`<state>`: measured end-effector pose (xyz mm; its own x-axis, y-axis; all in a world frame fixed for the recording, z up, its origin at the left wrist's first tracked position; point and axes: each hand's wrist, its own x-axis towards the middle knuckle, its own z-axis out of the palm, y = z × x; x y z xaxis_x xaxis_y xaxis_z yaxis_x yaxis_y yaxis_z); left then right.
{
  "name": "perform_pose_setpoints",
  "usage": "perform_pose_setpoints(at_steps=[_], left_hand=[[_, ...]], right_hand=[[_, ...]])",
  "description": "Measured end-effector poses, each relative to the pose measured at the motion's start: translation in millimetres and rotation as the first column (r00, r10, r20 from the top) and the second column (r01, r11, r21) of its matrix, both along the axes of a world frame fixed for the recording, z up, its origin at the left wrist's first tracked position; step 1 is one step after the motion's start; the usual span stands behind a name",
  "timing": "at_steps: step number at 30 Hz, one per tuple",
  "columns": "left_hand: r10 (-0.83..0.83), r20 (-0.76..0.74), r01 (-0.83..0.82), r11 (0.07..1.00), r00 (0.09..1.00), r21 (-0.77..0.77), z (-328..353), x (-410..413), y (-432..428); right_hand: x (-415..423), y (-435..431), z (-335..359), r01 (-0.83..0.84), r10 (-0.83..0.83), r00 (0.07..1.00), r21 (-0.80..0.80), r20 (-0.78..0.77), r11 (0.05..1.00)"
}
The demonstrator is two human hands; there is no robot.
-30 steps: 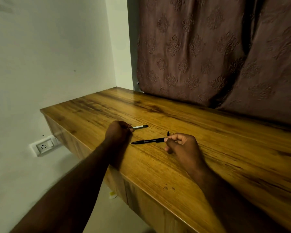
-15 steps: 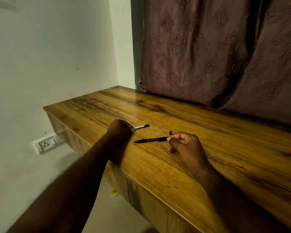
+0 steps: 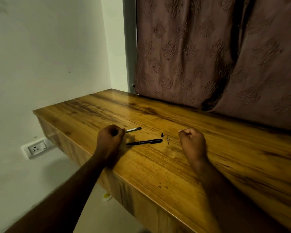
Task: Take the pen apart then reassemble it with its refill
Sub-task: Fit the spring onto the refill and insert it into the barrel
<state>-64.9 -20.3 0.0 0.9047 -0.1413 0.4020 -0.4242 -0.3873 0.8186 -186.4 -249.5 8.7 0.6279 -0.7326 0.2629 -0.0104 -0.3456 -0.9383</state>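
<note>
- A wooden desk with a glossy, streaked grain top (image 3: 217,148) is running from the near right to the far left, where it is meeting a pale wall.
- A slim black pen barrel (image 3: 144,142) is lying flat on the desk between the two hands, its pointed end aiming left, touching neither hand.
- A small black cap-like piece (image 3: 162,135) is sitting just beyond the barrel's right end, apart from it.
- A thin metal refill-like piece (image 3: 168,140) is lying just right of the barrel's right end, turned roughly crosswise to it; it is too small to tell more.
- A short silver-and-black pen section (image 3: 133,130) is sticking out to the right from the left hand (image 3: 110,137), which is curling into a fist around its left end and resting on the desk near the near edge.
- The right hand (image 3: 192,142) is resting on the desk to the right of the loose parts, fingers clenched into a fist; I cannot tell whether anything is inside it, and it is touching none of the parts that show.
- A brownish-mauve curtain with an embossed floral pattern (image 3: 208,47) is hanging behind the far side of the desk.
- A white wall socket plate (image 3: 36,148) is sitting low on the wall at the left, below desk level.
- A small white and yellow object (image 3: 107,196) is lying on the floor under the desk's near edge.
</note>
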Motion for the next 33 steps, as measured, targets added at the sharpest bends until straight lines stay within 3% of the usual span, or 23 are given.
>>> perform_pose_setpoints(at_steps=[2,4,6,11,15,22,33], left_hand=[[-0.094,0.135,0.064,0.976,0.986,0.209,-4.6,-12.4,-15.8],[-0.212,0.25,0.052,0.85,0.945,0.524,-9.7,-21.0,-31.6],[-0.268,0.274,0.013,0.737,0.924,0.676,-9.7,-28.1,-43.5],[-0.256,0.191,0.055,0.72,0.948,0.691,-7.6,-25.6,-48.7],[-0.252,0.195,0.061,0.745,0.948,0.664,-8.8,-27.0,-49.7],[-0.249,0.2,0.06,0.754,0.948,0.654,-10.6,-22.9,-49.7],[-0.255,0.226,0.061,0.779,0.94,0.625,-10.9,-24.2,-48.7]], right_hand=[[5.1,1.5,-5.3,-0.027,0.012,0.993,-0.125,-0.116,0.992],[7.2,1.2,-8.7,-0.054,0.026,0.985,-0.164,-0.172,0.985],[7.5,-0.1,-9.2,-0.05,0.022,0.984,-0.154,-0.175,0.987],[20.8,-2.4,-7.7,-0.044,-0.005,0.97,-0.194,-0.244,0.98],[38.4,0.2,-9.7,-0.05,-0.103,0.921,-0.376,-0.376,0.925],[51.1,3.2,-9.6,-0.108,-0.199,0.874,-0.576,-0.444,0.81],[48.6,5.4,-9.1,-0.108,-0.238,0.869,-0.636,-0.434,0.764]])
